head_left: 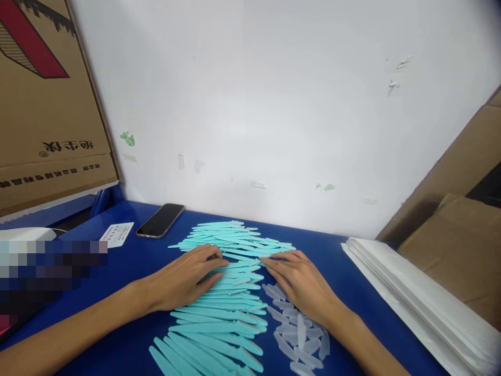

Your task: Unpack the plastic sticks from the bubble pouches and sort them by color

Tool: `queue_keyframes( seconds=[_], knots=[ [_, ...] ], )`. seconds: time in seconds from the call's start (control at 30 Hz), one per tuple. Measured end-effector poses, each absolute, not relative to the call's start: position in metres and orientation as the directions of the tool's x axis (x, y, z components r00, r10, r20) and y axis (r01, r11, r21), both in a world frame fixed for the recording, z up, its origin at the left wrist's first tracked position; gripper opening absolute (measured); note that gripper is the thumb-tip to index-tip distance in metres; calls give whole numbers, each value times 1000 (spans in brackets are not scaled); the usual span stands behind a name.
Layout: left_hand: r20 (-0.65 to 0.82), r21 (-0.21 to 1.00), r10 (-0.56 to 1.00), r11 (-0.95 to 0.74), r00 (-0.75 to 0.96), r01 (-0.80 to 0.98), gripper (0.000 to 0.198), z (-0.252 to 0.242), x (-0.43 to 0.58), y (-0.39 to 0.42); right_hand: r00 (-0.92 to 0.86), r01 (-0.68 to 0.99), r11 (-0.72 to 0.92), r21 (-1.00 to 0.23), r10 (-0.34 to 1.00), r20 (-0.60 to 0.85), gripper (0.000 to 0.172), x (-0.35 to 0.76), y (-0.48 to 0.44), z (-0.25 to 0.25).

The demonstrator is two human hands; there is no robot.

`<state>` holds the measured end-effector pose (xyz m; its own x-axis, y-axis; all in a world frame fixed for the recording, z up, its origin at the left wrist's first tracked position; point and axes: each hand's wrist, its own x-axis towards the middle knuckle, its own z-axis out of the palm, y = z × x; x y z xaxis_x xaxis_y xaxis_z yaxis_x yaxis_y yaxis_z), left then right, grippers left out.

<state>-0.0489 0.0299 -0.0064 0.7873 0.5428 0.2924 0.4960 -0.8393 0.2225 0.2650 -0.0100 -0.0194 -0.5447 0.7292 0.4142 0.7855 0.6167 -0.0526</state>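
Bright, diffuse light falls across the white wall (266, 104), palest near its middle, while the upper right corner darkens and a pixelated patch (43, 277) blots the lower left.

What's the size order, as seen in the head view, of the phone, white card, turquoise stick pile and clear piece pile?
1. Turquoise stick pile
2. Clear piece pile
3. Phone
4. White card
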Motion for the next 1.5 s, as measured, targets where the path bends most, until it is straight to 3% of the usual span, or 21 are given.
queue_keyframes(
  seconds=[0.17, 0.33, 0.47, 0.9, 1.07, 1.27, 1.4, 1.5],
  knots=[
    [282, 255, 560, -827, 779, 501, 30, -7, -48, 28, -555, 791, 611, 35, 693, 461, 28, 261, -3, -26],
    [308, 240, 534, -844, 787, 479, 32, -10, -47, 28, -651, 747, 635, 197, 637, 413, 57, 260, -5, -23],
    [332, 222, 501, -865, 799, 450, 33, -9, -45, 28, -664, 739, 626, 248, 613, 430, 67, 263, -8, -18],
    [349, 256, 465, -882, 814, 395, 34, -12, -48, 31, -557, 807, 572, 146, 656, 509, 69, 288, -7, -10],
    [340, 236, 475, -878, 812, 416, 32, -8, -49, 30, -536, 803, 588, 96, 644, 546, 59, 288, -9, -4],
    [333, 235, 498, -866, 801, 441, 30, -3, -48, 29, -580, 769, 627, 125, 601, 550, 77, 278, -16, -4],
    [488, 216, 486, -872, 725, 440, 29, -1, -48, 27, -601, 738, 666, 106, 578, 552, 74, 272, -19, -4],
    [629, 129, 424, -884, 652, 450, 31, 0, -48, 27, -594, 709, 703, 58, 549, 588, 68, 266, -21, -3]
  ],
)
